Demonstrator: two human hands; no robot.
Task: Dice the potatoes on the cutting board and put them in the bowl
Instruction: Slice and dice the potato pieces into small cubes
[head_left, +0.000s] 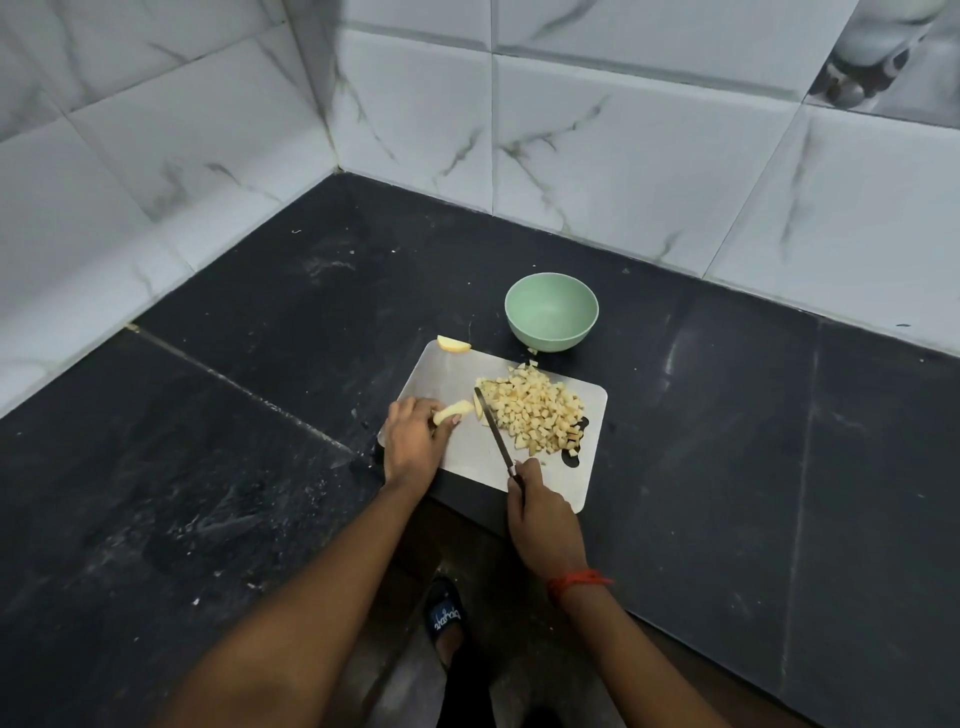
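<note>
White, grey-veined marble wall tiles (571, 156) meet in a corner behind a black stone tabletop (208, 415), dusty and scuffed; dim floor (397, 686) below.

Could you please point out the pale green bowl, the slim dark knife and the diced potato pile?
Pale green round bowl (551, 310): head view, bare inner wall.
Slim dark knife (493, 431): head view, middle of the blade.
Pile of yellow diced potato (535, 410): head view, centre of the heap.

one wide camera sits on the person's head. it looks forward and down, from close above, onto the black stone surface (208, 467). the grey rectangular cutting board (452, 374) lies in the middle of the view. the two bare arms (322, 582) come in from the bottom edge. the white marble tile walls (623, 156) fill the top.
</note>
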